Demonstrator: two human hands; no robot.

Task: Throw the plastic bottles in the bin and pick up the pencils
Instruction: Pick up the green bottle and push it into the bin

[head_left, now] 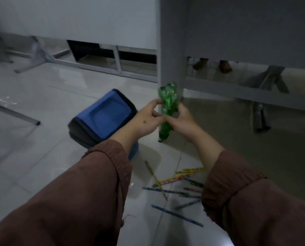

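The bin (pixel 103 116) stands on the floor (pixel 41 96) left of the bottle (pixel 167 110); the pencils (pixel 176 189) lie nearer, to its right.

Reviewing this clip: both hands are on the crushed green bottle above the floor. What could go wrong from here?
1. The blue bin has a swing lid that looks shut; the green bottle, held by the left hand and right hand, may bounce off rather than drop in.
2. The pencils lie scattered on glossy floor below the arms; a step could roll or snap them.

no readable text, labels or numbers anywhere
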